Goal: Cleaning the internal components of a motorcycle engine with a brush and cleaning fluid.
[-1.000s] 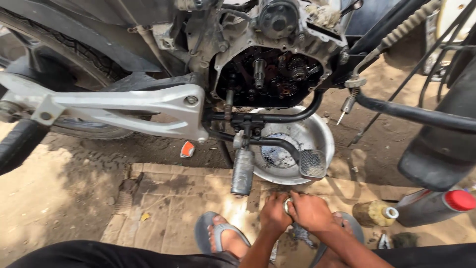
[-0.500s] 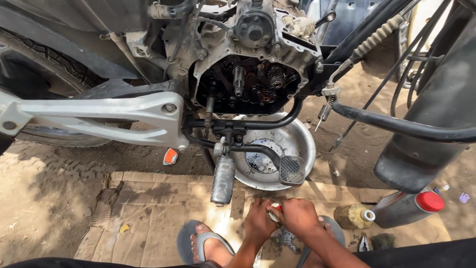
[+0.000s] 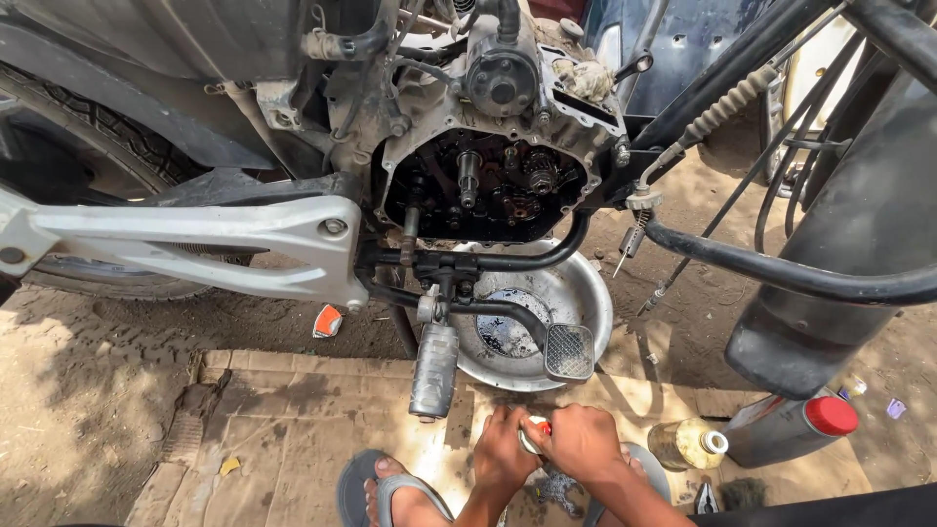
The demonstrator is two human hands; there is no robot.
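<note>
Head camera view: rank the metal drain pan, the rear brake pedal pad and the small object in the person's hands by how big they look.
1. Metal drain pan, largest.
2. Brake pedal pad.
3. Small white-and-red object, pinched between left hand and right hand; mostly hidden, so unsure.

Sunlit sandy dirt ground (image 3: 88,429) with flattened cardboard (image 3: 293,429) laid on it, shadows falling across both

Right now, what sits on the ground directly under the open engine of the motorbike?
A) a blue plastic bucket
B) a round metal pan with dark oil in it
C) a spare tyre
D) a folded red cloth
B: a round metal pan lies under the opened engine case, with a dark pool at its middle, just beyond the two hands that meet over the cardboard.
</note>
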